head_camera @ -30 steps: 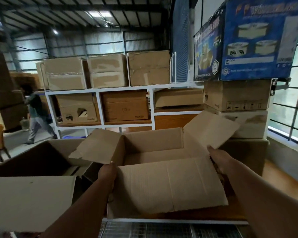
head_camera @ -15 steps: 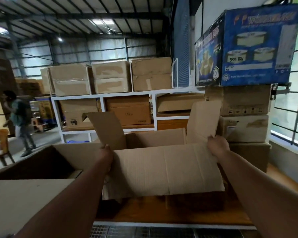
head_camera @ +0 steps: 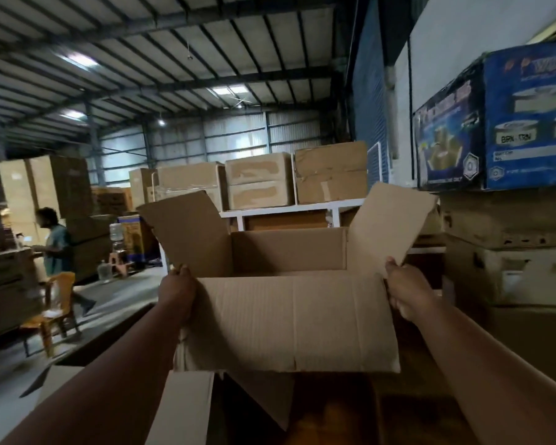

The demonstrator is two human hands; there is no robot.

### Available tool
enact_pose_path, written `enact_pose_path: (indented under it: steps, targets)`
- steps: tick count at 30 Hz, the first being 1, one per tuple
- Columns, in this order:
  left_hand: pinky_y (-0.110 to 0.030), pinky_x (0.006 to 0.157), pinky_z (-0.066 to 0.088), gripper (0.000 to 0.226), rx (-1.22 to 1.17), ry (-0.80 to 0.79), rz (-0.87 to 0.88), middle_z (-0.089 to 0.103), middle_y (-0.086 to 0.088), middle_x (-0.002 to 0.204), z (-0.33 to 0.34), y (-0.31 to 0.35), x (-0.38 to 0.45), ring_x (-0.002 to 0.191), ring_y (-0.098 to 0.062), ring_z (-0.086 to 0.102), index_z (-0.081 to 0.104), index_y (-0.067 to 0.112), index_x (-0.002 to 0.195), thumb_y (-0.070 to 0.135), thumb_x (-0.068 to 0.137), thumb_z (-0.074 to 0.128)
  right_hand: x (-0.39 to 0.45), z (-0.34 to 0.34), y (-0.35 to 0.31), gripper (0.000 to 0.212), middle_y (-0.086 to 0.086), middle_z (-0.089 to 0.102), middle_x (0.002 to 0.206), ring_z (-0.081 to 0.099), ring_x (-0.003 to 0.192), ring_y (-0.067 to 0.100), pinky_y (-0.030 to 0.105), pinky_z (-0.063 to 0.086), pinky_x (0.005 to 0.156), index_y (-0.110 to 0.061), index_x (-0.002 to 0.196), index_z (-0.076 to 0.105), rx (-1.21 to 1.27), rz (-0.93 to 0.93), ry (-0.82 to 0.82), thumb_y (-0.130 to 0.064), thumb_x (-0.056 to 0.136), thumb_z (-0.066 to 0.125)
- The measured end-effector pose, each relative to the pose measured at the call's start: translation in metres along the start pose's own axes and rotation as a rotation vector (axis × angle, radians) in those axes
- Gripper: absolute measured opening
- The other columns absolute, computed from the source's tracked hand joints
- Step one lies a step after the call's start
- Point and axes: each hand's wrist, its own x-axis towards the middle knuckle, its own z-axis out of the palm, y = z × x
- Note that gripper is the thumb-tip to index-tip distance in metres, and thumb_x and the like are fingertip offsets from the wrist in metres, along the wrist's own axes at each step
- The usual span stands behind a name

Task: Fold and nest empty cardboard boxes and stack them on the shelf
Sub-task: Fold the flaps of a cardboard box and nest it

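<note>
I hold an empty brown cardboard box (head_camera: 289, 319) up in front of me, open side up, its near flap hanging toward me and its two side flaps standing up and outward. My left hand (head_camera: 177, 292) grips the box's left top corner. My right hand (head_camera: 406, 289) grips its right top corner. Below it lies another open cardboard box (head_camera: 187, 409), only partly in view. The white shelf (head_camera: 289, 208) stands behind the held box, mostly hidden by it.
Sealed cartons (head_camera: 329, 171) sit on top of the white shelf. A stack of cartons with a blue printed box (head_camera: 495, 123) on top rises close on the right. At far left a person (head_camera: 57, 248) walks past an orange plastic chair (head_camera: 53, 308).
Both hands have lifted the box higher, off the wooden surface. Its side flaps have swung up and outward. My view has tilted upward, and the person at left has moved.
</note>
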Motion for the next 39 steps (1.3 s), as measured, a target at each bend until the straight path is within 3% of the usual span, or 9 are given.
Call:
enact_pose_path:
  steps: [2, 6, 13, 18, 20, 26, 31, 36, 39]
  targets:
    - [-0.038, 0.098, 0.050, 0.046, -0.012, 0.001, -0.023, 0.062, -0.024, 0.144, -0.018, -0.019, 0.031, 0.133, -0.042, 0.061, 0.061, 0.002, 0.144, 0.030, 0.113, 0.044, -0.011, 0.040, -0.002, 0.048, 0.015, 0.065, 0.098, 0.059, 0.069, 0.029, 0.034, 0.049, 0.056, -0.008, 0.121, 0.061, 0.021, -0.032, -0.013, -0.054, 0.112, 0.049]
    - [-0.040, 0.099, 0.050, 0.046, -0.028, -0.014, -0.012, 0.066, -0.023, 0.137, -0.064, -0.071, 0.105, 0.125, -0.043, 0.063, 0.065, 0.002, 0.137, 0.031, 0.116, 0.037, -0.025, 0.137, 0.002, 0.043, 0.014, 0.069, 0.112, 0.069, 0.098, 0.036, 0.059, 0.062, 0.095, -0.015, 0.115, 0.063, 0.085, -0.009, -0.055, -0.055, 0.110, 0.051]
    - [-0.047, 0.108, 0.048, 0.048, -0.084, -0.050, -0.078, 0.067, -0.023, 0.137, -0.153, -0.165, 0.233, 0.125, -0.041, 0.062, 0.064, 0.003, 0.141, 0.036, 0.116, 0.039, -0.064, 0.310, 0.002, 0.047, 0.010, 0.070, 0.112, 0.065, 0.087, 0.027, 0.035, 0.050, 0.062, -0.016, 0.132, 0.065, 0.095, 0.058, 0.063, -0.056, 0.108, 0.055]
    - [-0.047, 0.108, 0.050, 0.050, -0.112, -0.087, -0.124, 0.068, -0.021, 0.136, -0.199, -0.220, 0.299, 0.124, -0.041, 0.064, 0.064, 0.004, 0.143, 0.039, 0.114, 0.041, -0.089, 0.394, 0.016, 0.045, 0.012, 0.073, 0.113, 0.071, 0.105, 0.038, 0.045, 0.060, 0.084, -0.019, 0.132, 0.064, 0.094, 0.066, 0.041, -0.055, 0.109, 0.052]
    - [-0.049, 0.110, 0.050, 0.052, -0.119, -0.107, -0.142, 0.069, -0.022, 0.135, -0.204, -0.240, 0.316, 0.123, -0.042, 0.064, 0.066, 0.004, 0.139, 0.042, 0.113, 0.040, -0.095, 0.415, 0.023, 0.042, 0.013, 0.073, 0.116, 0.071, 0.109, 0.039, 0.048, 0.061, 0.088, -0.022, 0.132, 0.063, 0.113, 0.070, 0.058, -0.056, 0.110, 0.051]
    - [-0.046, 0.110, 0.048, 0.049, -0.108, -0.204, -0.191, 0.068, -0.022, 0.137, -0.197, -0.294, 0.318, 0.126, -0.042, 0.063, 0.065, 0.000, 0.139, 0.037, 0.115, 0.042, -0.125, 0.438, 0.053, 0.044, 0.014, 0.060, 0.086, 0.049, 0.063, 0.027, 0.030, 0.034, 0.053, -0.012, 0.119, 0.063, -0.054, 0.054, 0.176, -0.053, 0.113, 0.047]
    - [-0.050, 0.109, 0.050, 0.052, -0.008, -0.260, -0.224, 0.070, -0.024, 0.130, -0.182, -0.332, 0.327, 0.119, -0.043, 0.065, 0.067, 0.000, 0.134, 0.042, 0.113, 0.043, -0.126, 0.445, 0.084, 0.042, 0.015, 0.071, 0.110, 0.068, 0.089, 0.036, 0.038, 0.046, 0.066, -0.019, 0.129, 0.060, -0.054, 0.129, 0.187, -0.055, 0.111, 0.049]
    - [-0.040, 0.094, 0.044, 0.049, 0.054, -0.279, -0.149, 0.069, -0.025, 0.127, -0.169, -0.348, 0.315, 0.118, -0.042, 0.064, 0.065, -0.001, 0.134, 0.037, 0.116, 0.039, -0.127, 0.458, 0.119, 0.048, 0.014, 0.072, 0.102, 0.069, 0.089, 0.039, 0.041, 0.052, 0.069, -0.016, 0.121, 0.063, -0.090, 0.182, 0.183, -0.060, 0.109, 0.049]
    - [-0.043, 0.092, 0.051, 0.044, 0.118, -0.308, -0.176, 0.070, -0.024, 0.127, -0.169, -0.351, 0.327, 0.118, -0.042, 0.067, 0.065, -0.001, 0.132, 0.033, 0.115, 0.042, -0.123, 0.462, 0.133, 0.039, 0.014, 0.072, 0.106, 0.069, 0.105, 0.046, 0.055, 0.060, 0.092, -0.017, 0.120, 0.065, -0.190, 0.198, 0.146, -0.052, 0.110, 0.051]
